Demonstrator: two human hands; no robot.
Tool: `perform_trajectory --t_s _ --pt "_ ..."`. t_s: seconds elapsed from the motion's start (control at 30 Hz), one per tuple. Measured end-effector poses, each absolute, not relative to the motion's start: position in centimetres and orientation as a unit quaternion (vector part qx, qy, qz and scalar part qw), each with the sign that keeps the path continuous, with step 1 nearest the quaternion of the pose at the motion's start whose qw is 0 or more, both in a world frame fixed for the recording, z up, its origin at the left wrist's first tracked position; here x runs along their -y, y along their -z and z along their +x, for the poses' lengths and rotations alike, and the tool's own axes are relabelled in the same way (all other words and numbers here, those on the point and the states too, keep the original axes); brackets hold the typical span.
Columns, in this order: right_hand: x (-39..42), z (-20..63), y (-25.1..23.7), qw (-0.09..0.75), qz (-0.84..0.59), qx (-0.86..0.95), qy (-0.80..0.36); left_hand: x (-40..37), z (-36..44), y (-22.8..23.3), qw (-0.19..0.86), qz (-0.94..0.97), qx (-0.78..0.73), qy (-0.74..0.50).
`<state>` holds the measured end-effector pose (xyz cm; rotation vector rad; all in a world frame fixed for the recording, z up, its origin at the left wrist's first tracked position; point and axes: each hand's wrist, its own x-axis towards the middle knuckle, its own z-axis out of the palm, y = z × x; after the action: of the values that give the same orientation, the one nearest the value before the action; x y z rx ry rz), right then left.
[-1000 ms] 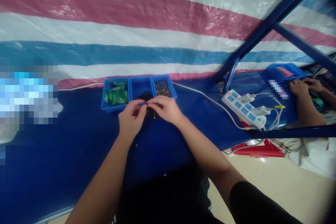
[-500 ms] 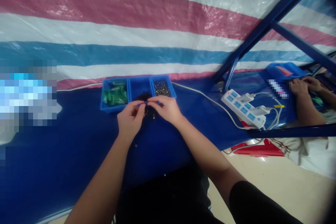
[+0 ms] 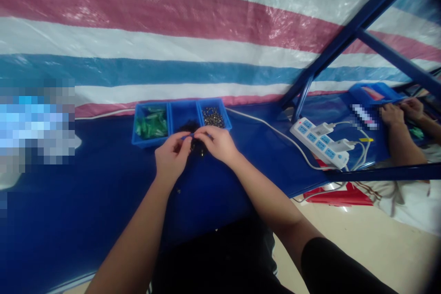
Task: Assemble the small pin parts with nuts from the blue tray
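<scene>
Both hands meet in front of the blue bins, fingertips almost touching. My left hand (image 3: 171, 156) is closed in a pinch, and my right hand (image 3: 219, 144) pinches from the other side. What lies between the fingers is small, dark and mostly hidden. Just below the fingertips, a small shiny brass-coloured piece (image 3: 202, 152) shows among dark bits. Behind the hands, the middle bin (image 3: 184, 109) holds a dark tangled pile (image 3: 189, 126). Green pieces (image 3: 152, 124) fill the left bin, and small metal parts (image 3: 212, 117) fill the right one.
A tiny loose part (image 3: 178, 191) lies on the blue tabletop (image 3: 113, 202). To the right are a white power strip (image 3: 319, 142) with plugged-in chargers, a cable (image 3: 268, 125) and a blue metal frame (image 3: 358, 32). Beyond it, another person's hands (image 3: 392, 114) work near a blue bin.
My hands have shifted very slightly to the right, still pinched together. Across the frame, the other person's farther hand has risen a little.
</scene>
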<state>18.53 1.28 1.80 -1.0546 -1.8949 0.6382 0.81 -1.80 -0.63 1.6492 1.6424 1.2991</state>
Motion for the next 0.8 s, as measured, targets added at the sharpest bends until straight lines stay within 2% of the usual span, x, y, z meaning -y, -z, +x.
perform_trajectory --t_s 0.27,0.43,0.8 --pt "-1.13 18.48 -2.05 0.410 -0.428 0.748 -0.298 1.96 0.76 0.37 0.234 0.611 -0.597 -0.463" --pt "-1.23 18.49 -1.79 0.432 -0.430 0.722 -0.326 1.97 0.80 0.46 0.240 0.606 -0.600 -0.464" --pt "-1.27 18.57 -1.81 0.423 -0.413 0.737 -0.328 1.95 0.90 0.08 0.242 0.590 -0.607 -0.474"
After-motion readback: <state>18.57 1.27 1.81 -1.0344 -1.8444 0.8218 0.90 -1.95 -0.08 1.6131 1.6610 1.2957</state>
